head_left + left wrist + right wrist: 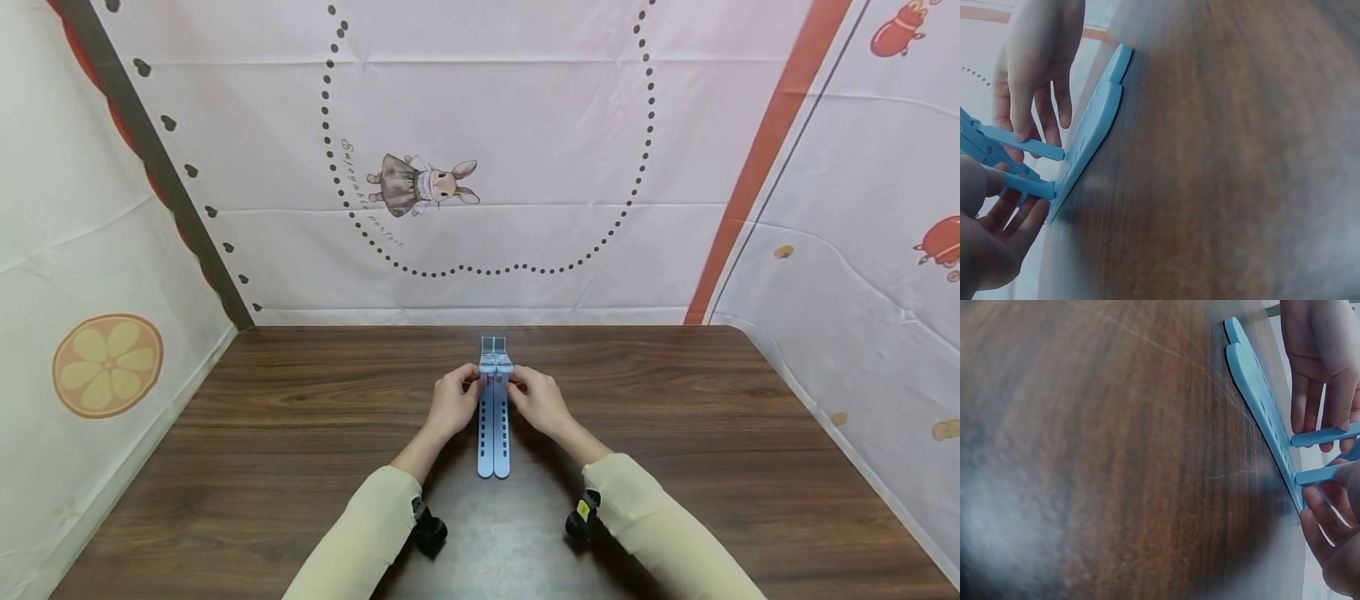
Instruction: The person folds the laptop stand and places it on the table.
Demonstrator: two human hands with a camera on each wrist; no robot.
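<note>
A light blue folding laptop stand (493, 425) rests on the wooden table, its two slotted, round-ended rails side by side and pointing toward me. At its far end, two blue arms rise off the rails, as both wrist views show. My left hand (456, 400) pinches the left arm (1032, 185) between thumb and fingers. From the other side, my right hand (538, 402) grips the right arm (1319, 476) the same way. In the left wrist view the right hand (1038, 69) appears at the top; the left hand (1324, 356) is uppermost in the right wrist view.
The dark wooden table (315, 400) spreads around the stand. A white printed cloth (525, 125) hangs behind the table's far edge, with more cloth along the left and right sides. Small black cameras (430, 531) are worn on both wrists.
</note>
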